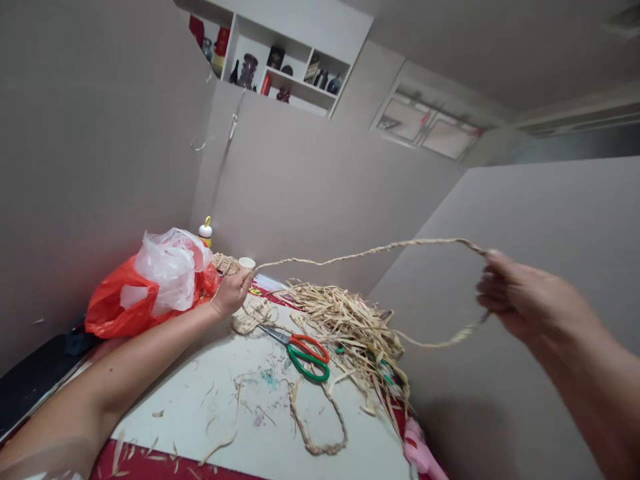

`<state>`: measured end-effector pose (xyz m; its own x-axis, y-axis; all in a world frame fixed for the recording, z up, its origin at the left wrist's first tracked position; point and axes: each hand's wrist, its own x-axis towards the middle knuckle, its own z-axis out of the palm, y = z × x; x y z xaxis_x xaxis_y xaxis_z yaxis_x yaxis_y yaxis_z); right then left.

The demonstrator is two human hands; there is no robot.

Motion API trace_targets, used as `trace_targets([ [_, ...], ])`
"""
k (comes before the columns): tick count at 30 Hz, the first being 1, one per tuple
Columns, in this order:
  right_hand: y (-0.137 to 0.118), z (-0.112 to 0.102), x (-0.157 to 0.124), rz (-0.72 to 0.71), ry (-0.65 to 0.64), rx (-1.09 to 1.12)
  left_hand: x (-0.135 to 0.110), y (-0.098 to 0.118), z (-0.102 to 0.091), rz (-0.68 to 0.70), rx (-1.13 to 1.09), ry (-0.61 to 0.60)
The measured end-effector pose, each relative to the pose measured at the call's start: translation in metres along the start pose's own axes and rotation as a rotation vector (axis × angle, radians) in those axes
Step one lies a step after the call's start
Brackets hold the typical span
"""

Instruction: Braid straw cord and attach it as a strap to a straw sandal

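Note:
A thin twisted straw cord (pixel 370 253) stretches in the air between my two hands, sagging slightly. My left hand (pixel 234 291) is closed on one end, over the far left of the board. My right hand (pixel 520 293) is raised at the right, its fingers wrapped round the other end. From below that hand a strand curves back to the pile of dry straw strips (pixel 345 320). Scissors with one red and one green handle (pixel 309 358) lie on the board. Beside them rests a loop of braided straw cord (pixel 320 448). A small straw bundle (pixel 251 316) sits below my left hand.
The white board (pixel 190 413) lies on a red cloth (pixel 165 465), with straw scraps scattered about. Red and white plastic bags (pixel 165 273) stand at the left. Behind are a yellow-capped bottle (pixel 205 231) and a white cup (pixel 247 263). Grey partitions (pixel 310 180) enclose the table.

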<state>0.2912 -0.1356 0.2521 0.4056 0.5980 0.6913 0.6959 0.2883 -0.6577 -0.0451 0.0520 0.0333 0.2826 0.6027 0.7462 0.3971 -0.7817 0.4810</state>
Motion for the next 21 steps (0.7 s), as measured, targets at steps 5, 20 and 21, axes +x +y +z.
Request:
trace_targets([
  [5,-0.029,0.07,-0.071,0.074,-0.454,0.154,-0.002,0.06,-0.009,0.144,-0.133,-0.113],
  [20,0.027,0.04,-0.072,0.326,-0.53,0.304,0.011,0.075,-0.002,0.114,-0.265,-0.438],
  [21,0.031,0.033,-0.067,0.35,-0.484,0.352,0.015,0.075,0.001,0.116,-0.252,-0.448],
])
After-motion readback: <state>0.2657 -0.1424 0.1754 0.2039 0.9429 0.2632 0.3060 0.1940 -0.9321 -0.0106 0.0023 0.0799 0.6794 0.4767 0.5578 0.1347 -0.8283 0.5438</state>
